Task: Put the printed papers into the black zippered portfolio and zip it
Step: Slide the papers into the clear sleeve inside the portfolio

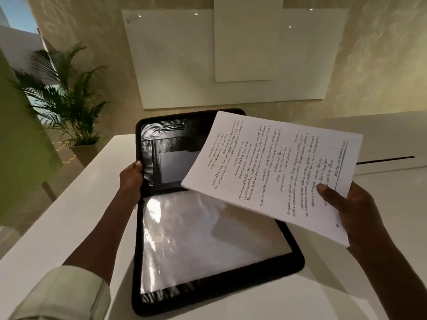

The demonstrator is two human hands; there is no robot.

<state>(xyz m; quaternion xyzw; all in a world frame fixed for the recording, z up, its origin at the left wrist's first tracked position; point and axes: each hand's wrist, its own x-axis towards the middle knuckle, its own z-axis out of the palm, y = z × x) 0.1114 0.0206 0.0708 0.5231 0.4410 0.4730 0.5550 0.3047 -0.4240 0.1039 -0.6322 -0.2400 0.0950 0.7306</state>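
White countertop [76,218] bears the open black zippered portfolio [208,294], its lid gripped upright by the left hand [131,179], while the right hand [353,209] pinches the printed papers [272,167] above it, seemingly about to slide them in

The person's left arm wears a pale greenish-white cloth sleeve [67,294], rolled into a thick cuff with soft folds near the elbow, leaving the forearm bare down to the left hand [130,179]. The right hand [353,211] and forearm show no sleeve.

Open black portfolio [147,250], printed papers [265,172] above
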